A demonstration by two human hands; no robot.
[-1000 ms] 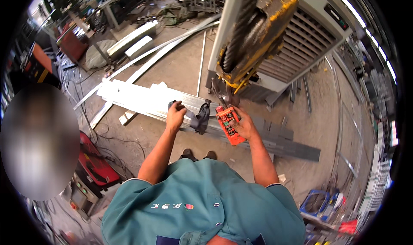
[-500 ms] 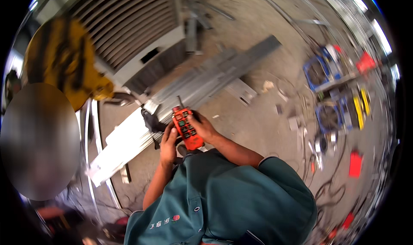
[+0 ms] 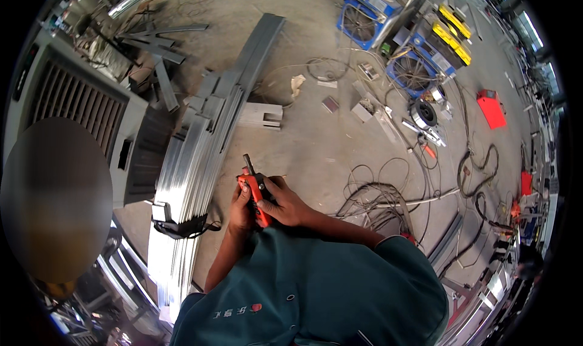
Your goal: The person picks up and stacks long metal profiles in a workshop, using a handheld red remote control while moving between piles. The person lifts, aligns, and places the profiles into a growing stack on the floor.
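An orange handheld remote control (image 3: 254,191) with a short black antenna is held close in front of my chest. My left hand (image 3: 240,207) wraps it from the left and my right hand (image 3: 285,203) grips it from the right, thumb on its face. Just left of my hands, a long bundle of shiny metal profiles (image 3: 197,164) lies on the concrete floor, bound by a black strap (image 3: 182,227).
A large grey louvred cabinet (image 3: 85,112) lies at the left. Loose cables (image 3: 376,194) sprawl on the floor to my right. Blue cable reels and welding machines (image 3: 413,48) stand at the upper right, with a red box (image 3: 490,108) beyond. Scrap metal lies at the top left.
The view has swung round, so the yellow hoist block is out of sight. My left hand came off the strapped bundle and both hands now hold the remote.
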